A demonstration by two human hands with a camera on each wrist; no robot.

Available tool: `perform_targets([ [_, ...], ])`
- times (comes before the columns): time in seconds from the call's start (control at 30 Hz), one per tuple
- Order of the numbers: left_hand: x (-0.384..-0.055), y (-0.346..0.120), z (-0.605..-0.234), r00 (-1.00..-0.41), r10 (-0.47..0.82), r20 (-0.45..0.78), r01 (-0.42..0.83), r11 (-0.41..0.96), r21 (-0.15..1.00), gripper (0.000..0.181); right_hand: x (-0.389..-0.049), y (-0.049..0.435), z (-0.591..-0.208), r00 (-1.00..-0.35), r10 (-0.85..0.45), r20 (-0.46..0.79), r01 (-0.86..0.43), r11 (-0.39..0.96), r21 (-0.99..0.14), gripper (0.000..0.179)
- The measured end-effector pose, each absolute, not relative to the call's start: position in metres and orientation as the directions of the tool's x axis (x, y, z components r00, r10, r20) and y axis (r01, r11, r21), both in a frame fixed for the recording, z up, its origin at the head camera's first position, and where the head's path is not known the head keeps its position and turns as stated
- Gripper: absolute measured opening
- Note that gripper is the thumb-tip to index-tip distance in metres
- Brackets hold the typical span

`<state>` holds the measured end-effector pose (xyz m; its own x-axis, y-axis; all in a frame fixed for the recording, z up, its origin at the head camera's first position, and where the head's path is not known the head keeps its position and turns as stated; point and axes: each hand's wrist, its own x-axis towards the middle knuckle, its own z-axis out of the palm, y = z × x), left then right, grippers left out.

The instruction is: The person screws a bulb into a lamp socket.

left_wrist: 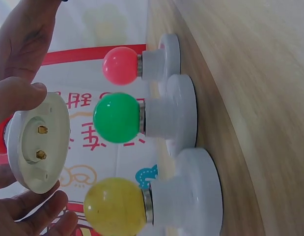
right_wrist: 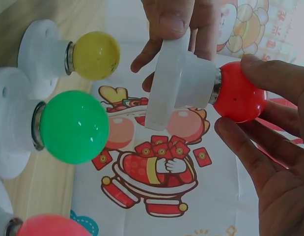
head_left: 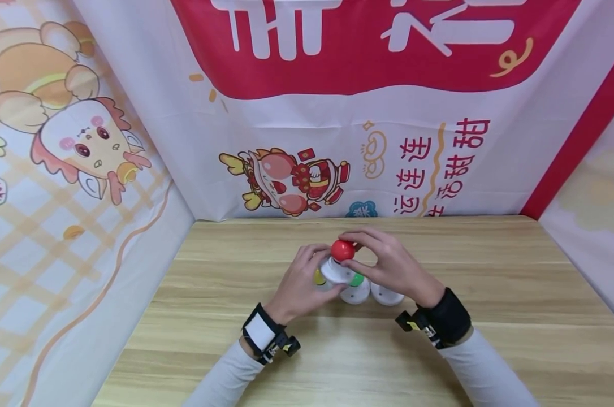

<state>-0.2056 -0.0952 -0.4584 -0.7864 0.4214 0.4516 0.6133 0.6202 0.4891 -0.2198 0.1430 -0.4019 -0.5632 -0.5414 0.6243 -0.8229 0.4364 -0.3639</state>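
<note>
My left hand [head_left: 299, 285] grips the rim of a white lamp socket [right_wrist: 164, 88], raised above the table and tilted. Its hollow underside with two brass terminals faces the left wrist camera. A red light bulb [head_left: 342, 250] sits in that socket, its metal collar partly showing. My right hand [head_left: 396, 263] holds the red bulb between thumb and fingers. Just below stand three more white sockets in a row, bearing a yellow bulb [left_wrist: 115, 206], a green bulb [left_wrist: 117, 118] and a pinkish-red bulb [left_wrist: 121, 65]. In the head view the hands hide parts of these.
The wood-grain table [head_left: 500, 333] extends around the lamps on all sides. A printed cloth [head_left: 297, 135] hangs at its back edge, with another patterned cloth [head_left: 57, 243] along the left. Each wrist wears a black strap with a small camera.
</note>
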Motion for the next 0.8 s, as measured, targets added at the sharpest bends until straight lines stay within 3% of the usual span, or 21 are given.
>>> perform_targets([
  [0.5,-0.199,-0.122,-0.459,-0.827,0.364,0.429,0.558,0.624,0.547,0.076,-0.225,0.112,-0.402,-0.504,-0.599,0.623,-0.863,0.367,-0.346,0.049],
  [0.8,-0.196,-0.138,-0.463,-0.833,0.351,0.427,0.548,0.627,0.554,0.078,-0.227,0.092,-0.408,-0.500,-0.621,0.604,-0.866,0.337,-0.371,0.048],
])
